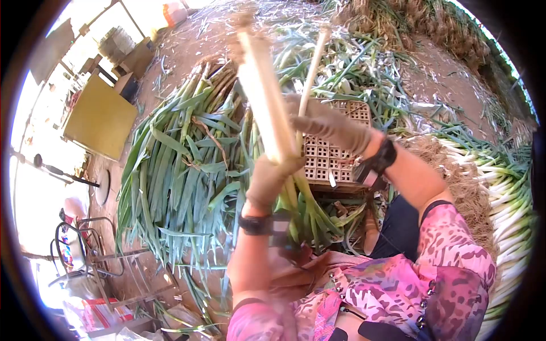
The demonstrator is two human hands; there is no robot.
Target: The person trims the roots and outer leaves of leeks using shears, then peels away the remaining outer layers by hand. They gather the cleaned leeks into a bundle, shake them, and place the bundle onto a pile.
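The big leafy heap of leeks (176, 165) spreads over the ground just left of a cream lattice crate (336, 148), the largest container I can make out clearly. The crate's openwork face is turned up, with a small white scrap (332, 177) on its near edge; I can't tell whether anything lies inside. Off to the right runs a long row of pale-shafted leeks (509, 210), its roots massed toward the person. Farther away, at upper left, a pale round bin (115, 44) stands past a yellow panel (99, 117); its contents are too small to read.

Blur smears both gloved hands, and the crate's left side is hidden behind the raised stalks. The left hand (270, 182) is closed round the lower shaft of a thick leek (264, 96), held up in front of the crate. The right hand (333, 125) reaches over the crate, its fingers beside a thinner stalk (314, 68); I can't tell if its grip is closed.

The thick one is creamy white and straight, with a blurred brown root tuft at the top. Green leaves (313, 213) fan out below the hand.
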